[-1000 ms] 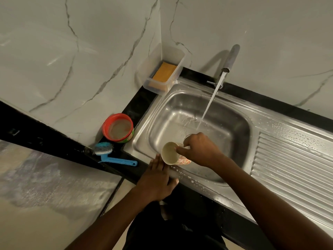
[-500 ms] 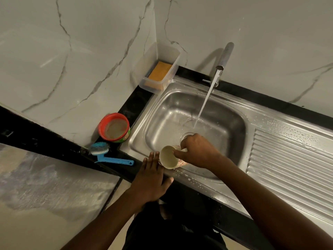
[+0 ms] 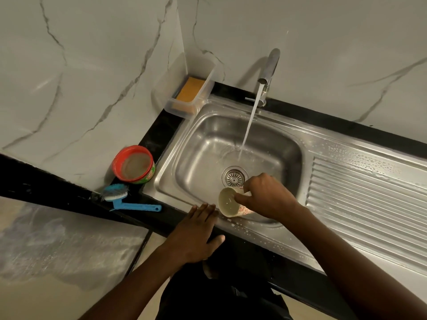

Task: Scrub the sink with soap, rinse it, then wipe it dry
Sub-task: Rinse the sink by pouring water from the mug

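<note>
The steel sink [image 3: 203,144] has water running from the tap [image 3: 269,65] onto its floor just behind the drain [image 3: 233,177]. My right hand [image 3: 268,196] grips a small patterned cup [image 3: 230,203], tipped on its side with its mouth facing left, over the sink's near wall. My left hand [image 3: 196,234] lies flat, fingers together, on the black counter edge in front of the sink, holding nothing. Soapy droplets sit on the sink's front rim.
A red tub of soap paste [image 3: 134,164] and a blue scrub brush [image 3: 129,200] sit on the black counter left of the sink. A clear box with an orange sponge [image 3: 190,90] stands in the back corner. The ribbed drainboard [image 3: 369,199] is wet, to the right.
My right hand with the cup has shifted slightly right and nearer, uncovering the drain. The cup stays tipped. My left hand has stayed on the counter edge.
</note>
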Action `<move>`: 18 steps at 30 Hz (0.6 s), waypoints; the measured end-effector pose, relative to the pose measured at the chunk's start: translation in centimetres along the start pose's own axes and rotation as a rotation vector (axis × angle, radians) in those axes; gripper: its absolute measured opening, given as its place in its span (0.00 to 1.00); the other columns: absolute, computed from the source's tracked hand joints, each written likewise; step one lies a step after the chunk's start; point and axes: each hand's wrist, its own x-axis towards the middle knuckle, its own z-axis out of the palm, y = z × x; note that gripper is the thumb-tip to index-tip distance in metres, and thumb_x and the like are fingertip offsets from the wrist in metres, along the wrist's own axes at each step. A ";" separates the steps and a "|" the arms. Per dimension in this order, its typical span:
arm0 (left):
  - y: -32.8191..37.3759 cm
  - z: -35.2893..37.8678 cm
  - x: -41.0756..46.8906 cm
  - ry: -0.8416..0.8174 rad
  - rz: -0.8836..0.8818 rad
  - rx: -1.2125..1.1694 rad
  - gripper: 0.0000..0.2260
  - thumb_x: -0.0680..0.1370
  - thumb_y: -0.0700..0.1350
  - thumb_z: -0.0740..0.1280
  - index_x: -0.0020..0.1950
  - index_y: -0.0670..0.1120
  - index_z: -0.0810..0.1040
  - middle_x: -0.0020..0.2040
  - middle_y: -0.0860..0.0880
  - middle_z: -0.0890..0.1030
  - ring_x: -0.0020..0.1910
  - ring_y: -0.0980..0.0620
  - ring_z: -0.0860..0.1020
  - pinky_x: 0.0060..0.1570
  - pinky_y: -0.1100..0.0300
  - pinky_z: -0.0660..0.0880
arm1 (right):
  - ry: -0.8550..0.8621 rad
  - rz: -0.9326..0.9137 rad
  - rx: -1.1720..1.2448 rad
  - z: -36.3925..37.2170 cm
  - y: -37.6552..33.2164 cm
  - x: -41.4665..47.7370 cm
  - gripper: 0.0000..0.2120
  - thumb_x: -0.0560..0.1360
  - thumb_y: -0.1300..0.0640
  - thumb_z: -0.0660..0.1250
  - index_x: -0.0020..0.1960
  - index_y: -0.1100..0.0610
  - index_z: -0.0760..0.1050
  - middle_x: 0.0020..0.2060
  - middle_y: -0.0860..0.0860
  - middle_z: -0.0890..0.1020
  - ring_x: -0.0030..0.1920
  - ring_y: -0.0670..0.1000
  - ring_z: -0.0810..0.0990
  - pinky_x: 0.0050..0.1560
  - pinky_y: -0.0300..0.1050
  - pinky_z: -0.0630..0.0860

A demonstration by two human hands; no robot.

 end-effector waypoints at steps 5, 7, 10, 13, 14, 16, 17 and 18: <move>-0.1 1.1 0.3 0.043 -0.136 0.057 0.38 0.84 0.66 0.52 0.86 0.44 0.47 0.87 0.43 0.46 0.86 0.44 0.41 0.83 0.47 0.39 | 0.003 -0.038 0.037 0.2 -0.8 -0.7 0.23 0.79 0.35 0.64 0.52 0.54 0.85 0.44 0.52 0.85 0.41 0.51 0.81 0.41 0.46 0.76; 0.5 1.3 0.2 0.032 -0.107 0.051 0.40 0.83 0.67 0.52 0.86 0.45 0.45 0.87 0.43 0.44 0.85 0.44 0.40 0.84 0.46 0.40 | -0.003 -0.019 0.053 0.3 -0.3 -1.3 0.24 0.79 0.34 0.64 0.50 0.54 0.85 0.41 0.51 0.84 0.38 0.50 0.81 0.41 0.48 0.78; 1.6 1.8 -0.2 0.004 -0.010 0.075 0.41 0.83 0.69 0.51 0.86 0.46 0.42 0.87 0.45 0.43 0.85 0.46 0.38 0.83 0.48 0.38 | -0.012 0.043 0.102 0.1 1.5 -2.5 0.23 0.78 0.35 0.66 0.42 0.54 0.83 0.35 0.49 0.82 0.34 0.49 0.79 0.39 0.50 0.80; 2.3 1.8 -0.4 -0.028 0.045 0.103 0.40 0.83 0.69 0.49 0.86 0.47 0.40 0.87 0.47 0.41 0.85 0.48 0.36 0.81 0.52 0.35 | 0.020 0.121 0.173 -0.4 3.4 -4.0 0.24 0.77 0.36 0.68 0.32 0.53 0.77 0.28 0.48 0.77 0.30 0.49 0.76 0.33 0.48 0.74; 2.3 1.7 -0.3 -0.024 0.046 0.108 0.40 0.83 0.69 0.49 0.86 0.48 0.40 0.87 0.48 0.40 0.85 0.49 0.36 0.80 0.53 0.35 | 0.028 0.143 0.188 -0.6 3.9 -4.5 0.25 0.77 0.36 0.68 0.30 0.52 0.75 0.26 0.48 0.76 0.29 0.48 0.75 0.32 0.45 0.71; 1.7 1.9 -0.2 0.019 -0.006 0.115 0.39 0.83 0.69 0.46 0.86 0.47 0.41 0.87 0.46 0.41 0.85 0.48 0.37 0.81 0.53 0.36 | 0.038 0.170 0.190 -1.1 4.3 -5.3 0.26 0.77 0.36 0.68 0.28 0.51 0.72 0.25 0.47 0.75 0.28 0.47 0.74 0.30 0.42 0.67; 1.4 2.1 -0.3 0.045 -0.061 0.112 0.40 0.82 0.69 0.44 0.86 0.46 0.41 0.87 0.45 0.41 0.85 0.47 0.37 0.81 0.52 0.36 | 0.042 0.178 0.183 -1.4 4.4 -5.7 0.26 0.78 0.36 0.68 0.28 0.49 0.70 0.25 0.46 0.75 0.27 0.46 0.74 0.29 0.42 0.66; 1.1 2.2 -0.4 0.061 -0.114 0.108 0.42 0.80 0.70 0.41 0.86 0.45 0.40 0.87 0.44 0.41 0.84 0.46 0.36 0.81 0.51 0.37 | 0.046 0.186 0.177 -1.6 4.4 -6.1 0.26 0.78 0.36 0.68 0.28 0.49 0.69 0.25 0.45 0.74 0.28 0.46 0.74 0.29 0.42 0.65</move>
